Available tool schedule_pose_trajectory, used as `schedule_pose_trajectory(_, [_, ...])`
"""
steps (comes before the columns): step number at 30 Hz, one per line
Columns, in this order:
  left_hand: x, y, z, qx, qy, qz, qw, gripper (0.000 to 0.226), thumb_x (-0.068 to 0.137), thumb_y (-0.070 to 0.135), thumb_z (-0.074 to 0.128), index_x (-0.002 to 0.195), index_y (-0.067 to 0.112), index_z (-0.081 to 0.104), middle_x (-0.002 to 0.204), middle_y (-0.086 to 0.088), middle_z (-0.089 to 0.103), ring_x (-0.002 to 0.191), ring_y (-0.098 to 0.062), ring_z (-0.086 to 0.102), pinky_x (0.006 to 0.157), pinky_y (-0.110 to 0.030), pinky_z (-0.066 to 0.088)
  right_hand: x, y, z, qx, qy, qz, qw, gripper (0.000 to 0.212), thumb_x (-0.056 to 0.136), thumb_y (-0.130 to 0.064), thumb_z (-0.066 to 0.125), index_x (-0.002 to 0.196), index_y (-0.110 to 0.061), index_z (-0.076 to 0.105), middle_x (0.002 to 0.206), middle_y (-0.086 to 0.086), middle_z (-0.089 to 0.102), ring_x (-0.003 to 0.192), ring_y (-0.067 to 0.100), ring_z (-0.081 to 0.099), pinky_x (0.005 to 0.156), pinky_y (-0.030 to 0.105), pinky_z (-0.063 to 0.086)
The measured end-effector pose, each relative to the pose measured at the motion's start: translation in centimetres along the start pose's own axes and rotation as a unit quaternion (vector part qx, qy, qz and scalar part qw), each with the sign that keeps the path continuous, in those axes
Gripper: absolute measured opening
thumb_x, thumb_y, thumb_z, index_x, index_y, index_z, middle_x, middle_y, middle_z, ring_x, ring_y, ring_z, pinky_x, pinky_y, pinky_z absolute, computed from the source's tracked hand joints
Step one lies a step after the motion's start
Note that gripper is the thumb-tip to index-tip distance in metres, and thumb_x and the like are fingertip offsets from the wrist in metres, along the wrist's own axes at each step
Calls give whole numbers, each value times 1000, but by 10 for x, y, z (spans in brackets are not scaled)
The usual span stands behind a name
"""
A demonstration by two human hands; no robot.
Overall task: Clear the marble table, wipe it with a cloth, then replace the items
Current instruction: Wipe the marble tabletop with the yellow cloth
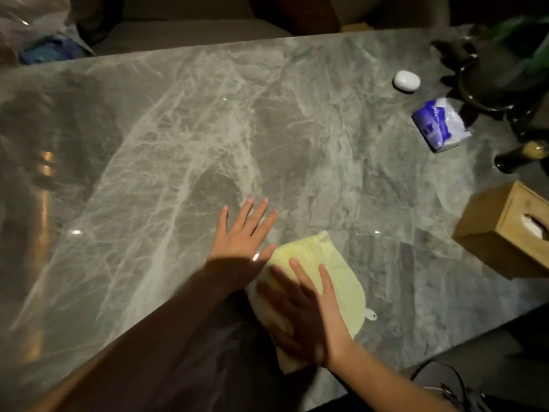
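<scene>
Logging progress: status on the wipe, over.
Left hand flat on marble table. Right hand pressing yellow cloth. Tissue packet, wooden box uncleared, right side.

- One marble table (pixel 178 129), grey with pale veins.
- One yellow cloth (pixel 341 272) lying on it.
- Two hands, the left hand (pixel 240 242) and the right hand (pixel 303 310), both with fingers straight.
- One small white oval case (pixel 406 81).
- One blue-and-white soft pack (pixel 441 124), which looks like tissues.
- One wooden tissue box (pixel 502 230), with a single slot in its top.
- One dark bottle (pixel 523 154) at the right edge, partly cut off by the frame.
- One dark round pot (pixel 493 81) in the far right corner; too dim to count anything in it.
- One plastic bag (pixel 38 28) beyond the far left corner.
- One black cable (pixel 439 373) below the near edge.
</scene>
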State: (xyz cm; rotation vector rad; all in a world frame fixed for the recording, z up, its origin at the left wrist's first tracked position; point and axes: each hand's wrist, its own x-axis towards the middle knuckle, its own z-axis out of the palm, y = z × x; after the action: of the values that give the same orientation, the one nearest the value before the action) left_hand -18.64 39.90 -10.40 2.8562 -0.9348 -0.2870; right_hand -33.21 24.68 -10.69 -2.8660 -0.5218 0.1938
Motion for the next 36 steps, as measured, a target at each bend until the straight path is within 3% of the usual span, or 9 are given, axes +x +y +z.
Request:
schedule_pose_trajectory(4, [33, -1, -3, 28, -1, -34, 999, 64, 85, 50, 30, 144, 27, 33, 154, 1, 31, 143, -24, 26, 111, -55, 6, 6, 38, -3, 12, 27, 5, 1000, 69, 84, -59, 47, 148, -38, 31, 160, -4, 20, 149, 29, 14, 113, 61, 5])
schedule_pose_trajectory(11, [49, -32, -10, 25, -2, -152, 988, 66, 91, 56, 14, 151, 29, 10, 160, 4, 4, 147, -27, -1, 112, -60, 0, 79, 112, -31, 4, 25, 37, 999, 63, 83, -62, 45, 141, -38, 41, 158, -7, 27, 148, 29, 15, 111, 66, 9])
schedule_pose_trajectory(15, [50, -30, -12, 24, -17, -160, 987, 65, 91, 55, 18, 150, 28, 15, 160, 2, 9, 147, -28, 1, 112, -59, 3, 142, 145, -41, 0, 17, 34, 999, 67, 82, -63, 38, 145, -42, 31, 160, -7, 22, 149, 27, 10, 111, 66, 3])
schedule_pose_trajectory(20, [50, -32, -14, 32, -38, -156, 986, 66, 92, 58, 8, 150, 28, 15, 159, -1, 13, 146, -32, 8, 111, -60, 9, 242, 184, -57, -39, 8, 53, 998, 68, 83, -61, 38, 148, -45, 24, 161, -11, 15, 150, 23, 6, 113, 62, 0])
schedule_pose_trajectory(23, [50, -31, -14, 23, -39, -162, 986, 66, 92, 58, 13, 150, 26, 18, 159, -1, 15, 146, -32, 10, 111, -61, 11, 299, 202, -69, -38, 22, 51, 998, 68, 84, -63, 28, 148, -42, 25, 162, -9, 15, 150, 23, 6, 112, 62, 3])
schedule_pose_trajectory(28, [50, -31, -18, 5, -16, -158, 987, 67, 91, 58, 19, 150, 25, 19, 159, 0, 13, 146, -30, 9, 112, -60, 11, 381, 225, -86, -34, 1, 39, 999, 65, 91, -61, 29, 151, -39, 16, 163, -6, 6, 150, 25, -2, 113, 64, 1])
schedule_pose_trajectory(36, [48, -35, -13, -9, 13, -147, 989, 62, 92, 54, 33, 148, 33, 19, 158, 1, 19, 147, -29, 7, 112, -61, 10, 419, 240, -101, -56, -8, 9, 998, 67, 90, -62, 21, 152, -38, 13, 164, -3, 3, 150, 27, -3, 115, 63, -1])
